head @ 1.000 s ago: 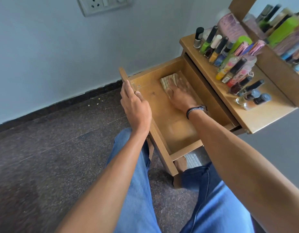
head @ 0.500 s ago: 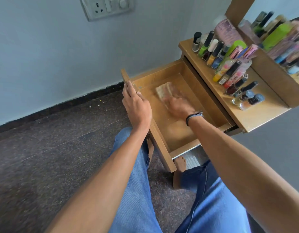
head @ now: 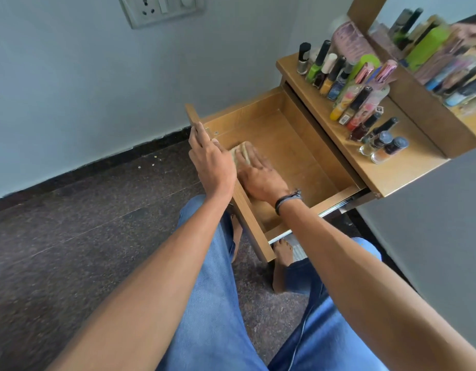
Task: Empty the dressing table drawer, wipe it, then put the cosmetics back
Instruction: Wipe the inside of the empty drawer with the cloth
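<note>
The drawer (head: 298, 156), one rectangular wooden box, stood pulled out below the surface (head: 402, 170). The left hand (head: 212, 162) gripped its front edge. The right hand (head: 261, 175) lay flat, fingers straight, pressing one beige cloth (head: 242, 149) onto the drawer floor. Well over a dozen slim bottles and tubes (head: 351, 97) crowded the surface.

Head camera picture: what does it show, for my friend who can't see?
A person's right hand presses a cloth flat on the floor of an open wooden drawer while the left hand grips its front panel. Cosmetics bottles stand on the dressing table top.
</note>
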A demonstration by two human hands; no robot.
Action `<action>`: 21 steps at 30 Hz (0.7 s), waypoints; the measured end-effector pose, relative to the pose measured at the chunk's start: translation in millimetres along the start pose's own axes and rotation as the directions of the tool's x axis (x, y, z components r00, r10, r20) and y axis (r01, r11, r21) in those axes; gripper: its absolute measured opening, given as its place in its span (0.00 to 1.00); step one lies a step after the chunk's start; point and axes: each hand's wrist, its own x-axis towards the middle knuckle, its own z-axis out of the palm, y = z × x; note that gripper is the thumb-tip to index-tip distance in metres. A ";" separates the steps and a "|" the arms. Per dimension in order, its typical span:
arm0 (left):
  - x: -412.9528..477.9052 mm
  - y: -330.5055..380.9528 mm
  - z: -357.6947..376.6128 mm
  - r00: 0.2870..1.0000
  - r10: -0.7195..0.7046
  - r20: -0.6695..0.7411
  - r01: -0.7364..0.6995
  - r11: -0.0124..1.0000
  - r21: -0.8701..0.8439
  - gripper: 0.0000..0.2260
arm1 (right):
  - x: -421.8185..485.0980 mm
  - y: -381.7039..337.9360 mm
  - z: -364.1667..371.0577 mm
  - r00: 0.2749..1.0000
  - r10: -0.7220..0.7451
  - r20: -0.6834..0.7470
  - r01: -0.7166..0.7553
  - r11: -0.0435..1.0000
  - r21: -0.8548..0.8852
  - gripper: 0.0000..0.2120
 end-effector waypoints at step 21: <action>0.1 4.0 -3.4 1.000 0.002 0.010 -0.002 0.999 0.046 0.23 | -25.2 0.3 -30.9 0.968 0.246 0.049 -0.242 0.968 -0.066 0.32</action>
